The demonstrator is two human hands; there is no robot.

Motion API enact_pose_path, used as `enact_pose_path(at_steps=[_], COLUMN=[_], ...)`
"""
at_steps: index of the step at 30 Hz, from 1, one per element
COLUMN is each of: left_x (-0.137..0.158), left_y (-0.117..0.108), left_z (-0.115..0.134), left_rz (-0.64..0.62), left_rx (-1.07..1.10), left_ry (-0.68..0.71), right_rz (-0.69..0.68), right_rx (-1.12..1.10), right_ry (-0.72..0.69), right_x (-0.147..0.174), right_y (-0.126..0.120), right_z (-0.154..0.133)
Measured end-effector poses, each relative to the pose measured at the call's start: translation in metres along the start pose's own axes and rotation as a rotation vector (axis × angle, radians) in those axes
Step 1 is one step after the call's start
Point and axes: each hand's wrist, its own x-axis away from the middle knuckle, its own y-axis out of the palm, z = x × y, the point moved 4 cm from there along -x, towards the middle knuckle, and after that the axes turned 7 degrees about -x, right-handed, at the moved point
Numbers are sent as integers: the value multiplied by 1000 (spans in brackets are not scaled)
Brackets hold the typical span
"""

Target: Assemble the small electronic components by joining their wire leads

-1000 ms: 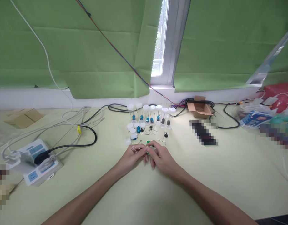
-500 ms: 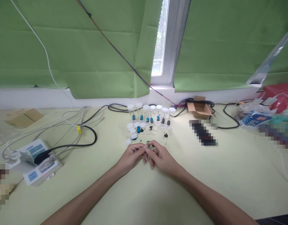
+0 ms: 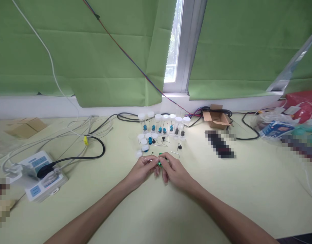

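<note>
My left hand is closed with a thin bent metal wire sticking out above its thumb. Its fingertips meet those of my right hand, which is pinched on a small shiny green part. Fingers cover much of that part, so its full shape is hidden. Just beyond the hands lie small loose pieces: a blue knob-like part, a black disc with a stem and an L-shaped metal rod. Behind them stand several clear tubes with white caps, holding blue or dark parts.
A white power strip with plugs and tangled cables lies at left, near a folded cardboard piece. An open cardboard box stands at back right. Farther right are a blue packet and plastic bags. Green blinds hang behind the table.
The shiny green part now shows between my fingertips, where the fingers covered more of it before. My right thumb and fingers have shifted slightly; the arms stay in place.
</note>
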Motion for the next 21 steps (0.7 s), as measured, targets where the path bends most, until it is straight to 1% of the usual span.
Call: enact_pose_path(at_steps=[6,13,17,21], left_x=[0,-2,-2,-1], left_y=[0,-4,-3,0], left_z=[2,-2,-1,3], left_rz=[6,44,55,33], left_rx=[56,120,122,93], left_ry=[-9,1,1,-3], right_rz=[9,92,102,113], right_rx=[4,108,69,40], right_ry=[-16,-88,-109,-89], right_x=[0,-1,-1,-1], right_y=[0,-3,-3,-3], right_z=[-3,0,-2,-2])
